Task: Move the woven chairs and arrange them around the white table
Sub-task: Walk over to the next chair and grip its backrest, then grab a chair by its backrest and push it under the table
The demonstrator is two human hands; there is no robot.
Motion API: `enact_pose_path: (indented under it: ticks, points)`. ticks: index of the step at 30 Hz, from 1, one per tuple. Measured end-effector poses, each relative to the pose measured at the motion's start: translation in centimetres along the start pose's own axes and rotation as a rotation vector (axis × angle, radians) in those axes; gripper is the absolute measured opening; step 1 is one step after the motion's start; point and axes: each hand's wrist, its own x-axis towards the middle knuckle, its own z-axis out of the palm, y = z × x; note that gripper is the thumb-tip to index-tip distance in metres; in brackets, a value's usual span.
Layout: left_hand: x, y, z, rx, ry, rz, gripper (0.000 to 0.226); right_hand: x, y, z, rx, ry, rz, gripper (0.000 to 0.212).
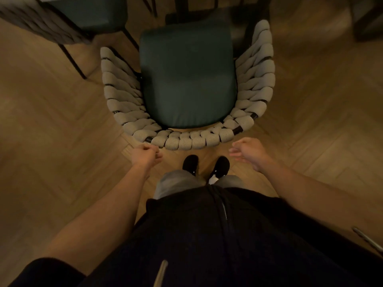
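while both hands hang just behind the woven chair [187, 139], left hand [145, 155] curls, right hand [248, 151] relaxed.

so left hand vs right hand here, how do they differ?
The left hand is curled into a loose fist, close to the woven back of the chair, possibly touching it. The right hand is relaxed with its fingers loosely spread, clear of the chair. Both are bare, hold nothing and hang just behind the chair.
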Motion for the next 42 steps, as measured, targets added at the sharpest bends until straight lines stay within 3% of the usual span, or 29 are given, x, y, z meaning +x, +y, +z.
enact_pose_path:
  ticks: [7, 16, 21, 34, 42]
  points:
    - [-2.4, 0.7, 3.3, 0.555, -0.275, 0.356, 0.006, -3.2, 4.7, 0.2, 0.088, 0.081, 0.016, 0.01]
    - [-4.9, 2.8, 11.0, 0.989, -0.599, 0.445, 0.004, -7.8, 14.0, -0.3, 0.223, 0.204, 0.08, 0.015]
    - [-8.0, 1.4, 16.8, 1.36, -0.764, 0.523, 0.005, -10.6, 20.2, -1.0, 0.409, 0.324, 0.128, 0.005]
    - [-21.5, -10.0, 32.6, 1.959, -1.041, 0.811, 0.008, -17.9, 36.1, -3.2, 0.868, 0.576, 0.257, 0.012]
    - [-32.0, -20.1, 40.3, 2.169, -1.204, 0.972, 0.009, -22.0, 45.2, -4.6, 1.078, 0.687, 0.351, 0.009]
